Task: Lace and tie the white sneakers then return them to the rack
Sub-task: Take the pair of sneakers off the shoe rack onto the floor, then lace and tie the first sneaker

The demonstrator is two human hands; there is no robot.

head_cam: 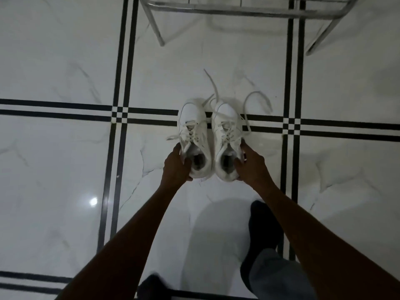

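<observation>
I see two sneakers point(206, 137) side by side on the floor point(65, 148), toes far, my hands at their near outer sides; the rack point(238, 9) stands farther off.

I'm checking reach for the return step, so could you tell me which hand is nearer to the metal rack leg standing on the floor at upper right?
Right. The right hand, gripping the right sneaker, sits below-left of that rack leg; the left hand, on the left sneaker, is farther left.
</observation>
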